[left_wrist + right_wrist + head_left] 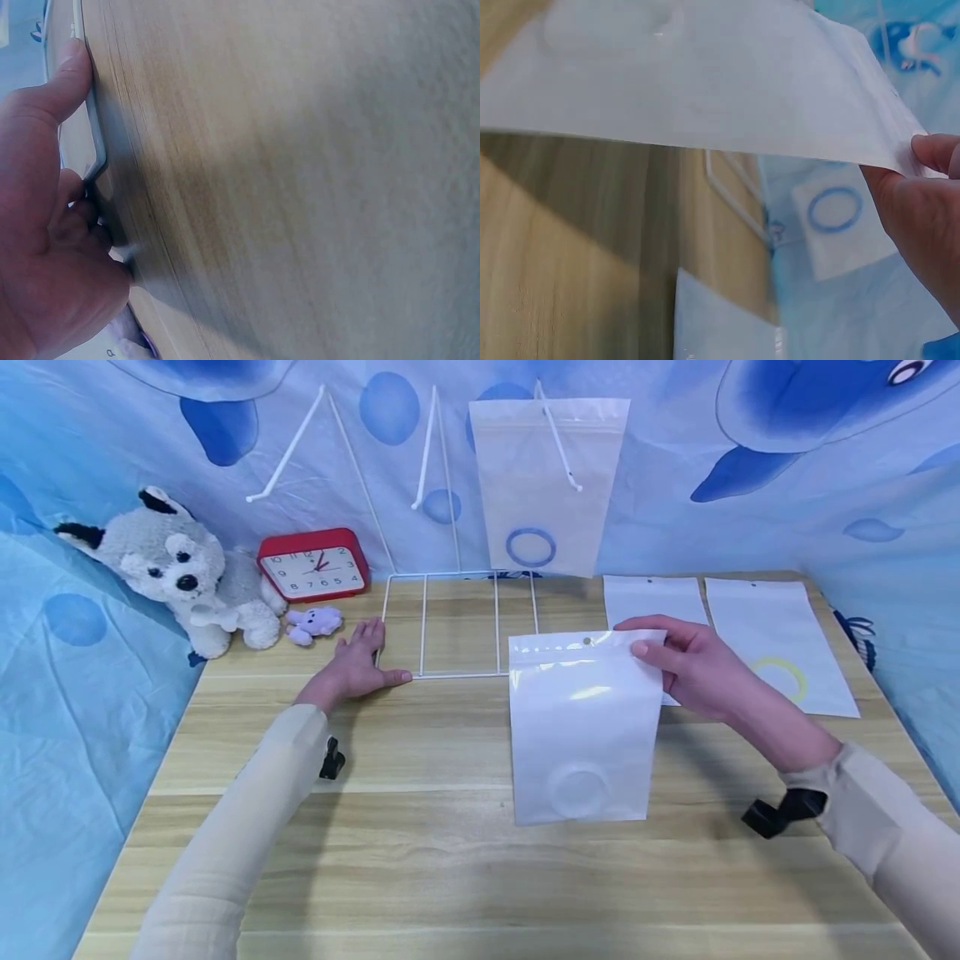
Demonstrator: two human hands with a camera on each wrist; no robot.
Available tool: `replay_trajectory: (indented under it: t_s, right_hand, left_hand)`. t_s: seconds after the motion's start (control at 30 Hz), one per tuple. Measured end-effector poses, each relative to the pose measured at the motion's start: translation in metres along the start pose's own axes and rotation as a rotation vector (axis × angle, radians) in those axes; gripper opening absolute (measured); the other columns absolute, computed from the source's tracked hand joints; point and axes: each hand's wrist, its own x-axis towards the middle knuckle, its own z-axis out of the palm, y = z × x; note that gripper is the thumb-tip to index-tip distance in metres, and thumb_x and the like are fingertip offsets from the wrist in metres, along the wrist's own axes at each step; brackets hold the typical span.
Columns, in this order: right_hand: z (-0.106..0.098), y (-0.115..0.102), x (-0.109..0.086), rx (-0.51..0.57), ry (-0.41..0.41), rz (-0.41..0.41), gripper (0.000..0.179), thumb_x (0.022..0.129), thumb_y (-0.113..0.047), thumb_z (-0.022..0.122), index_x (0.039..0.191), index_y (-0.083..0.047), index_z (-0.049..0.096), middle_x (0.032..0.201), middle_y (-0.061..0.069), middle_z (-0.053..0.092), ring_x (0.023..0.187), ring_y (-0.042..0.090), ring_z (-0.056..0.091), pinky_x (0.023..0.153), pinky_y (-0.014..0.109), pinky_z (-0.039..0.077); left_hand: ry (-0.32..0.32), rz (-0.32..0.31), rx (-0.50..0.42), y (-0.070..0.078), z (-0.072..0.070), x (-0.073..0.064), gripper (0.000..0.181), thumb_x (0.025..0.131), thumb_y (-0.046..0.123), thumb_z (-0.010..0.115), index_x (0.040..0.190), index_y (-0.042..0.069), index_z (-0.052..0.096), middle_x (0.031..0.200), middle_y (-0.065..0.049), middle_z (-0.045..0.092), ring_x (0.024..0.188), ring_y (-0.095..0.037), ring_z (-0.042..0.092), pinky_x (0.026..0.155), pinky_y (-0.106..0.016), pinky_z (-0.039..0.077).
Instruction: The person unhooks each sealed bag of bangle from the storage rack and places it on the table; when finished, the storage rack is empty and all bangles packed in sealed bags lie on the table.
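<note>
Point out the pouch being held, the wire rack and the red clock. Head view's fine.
White pouch [585, 727]: head view, middle of the side facing the camera.
Wire rack [497, 624]: head view, on one of its base wires.
Red clock [314, 567]: head view, near the centre of its dial.

setting: staged display nook. evidence: blue cloth [45, 718] (sea-animal print) around wood-grain counter [420, 877]; white wire rack [465, 676].
</note>
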Motion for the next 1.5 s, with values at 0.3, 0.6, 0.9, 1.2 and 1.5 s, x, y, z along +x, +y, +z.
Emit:
replay_trajectory:
  t_s: [0.3,0.6,0.9,1.2,1.5]
  right_hand:
    - [-0.014,0.034,0.024,-0.035,0.096,0.094,0.027,0.100,-0.002,0.060,0.118,-0.014,0.075,0.082,0.004,0.064,0.071,0.013,0.065,0.062,0.022,0.055]
    - [-0.020,0.060,0.029,-0.157,0.131,0.131,0.026,0.098,-0.004,0.063,0.117,-0.017,0.075,0.071,-0.002,0.059,0.056,0.010,0.050,0.052,0.021,0.045]
    - [-0.023,0.062,0.033,-0.767,0.111,-0.046,0.028,0.094,-0.007,0.070,0.123,-0.004,0.070,0.084,0.005,0.062,0.058,0.016,0.037,0.050,0.026,0.035]
    - [-0.024,0.074,0.039,-0.930,0.080,-0.152,0.025,0.091,0.000,0.071,0.116,-0.004,0.073,0.090,0.009,0.067,0.051,0.011,0.035,0.047,0.024,0.033]
    - [-0.026,0.086,0.042,-1.084,0.062,-0.361,0.030,0.085,0.007,0.073,0.114,-0.001,0.073,0.099,0.015,0.073,0.046,0.001,0.025,0.045,0.024,0.029]
  left_hand:
    - [-0.003,-0.007,-0.012,0.003,0.000,-0.001,0.108,0.092,0.051,0.067,0.158,-0.001,0.000,0.165,-0.020,-0.007,0.150,-0.035,-0.013,0.117,-0.057,-0.006]
    - [-0.008,-0.018,-0.021,0.004,-0.001,-0.001,0.108,0.091,0.052,0.067,0.159,0.000,0.000,0.166,-0.019,-0.007,0.150,-0.034,-0.014,0.118,-0.056,-0.007]
    - [-0.003,-0.018,-0.018,0.003,-0.001,-0.002,0.108,0.092,0.052,0.067,0.158,0.000,0.000,0.166,-0.019,-0.007,0.150,-0.034,-0.013,0.118,-0.056,-0.007]
    - [-0.002,-0.020,-0.019,0.000,0.001,-0.002,0.108,0.092,0.052,0.067,0.158,0.000,0.000,0.166,-0.019,-0.007,0.150,-0.034,-0.013,0.118,-0.056,-0.007]
    - [0.000,-0.023,-0.022,0.000,0.001,-0.001,0.108,0.092,0.052,0.067,0.158,0.000,0.000,0.166,-0.018,-0.008,0.150,-0.034,-0.014,0.118,-0.055,-0.007]
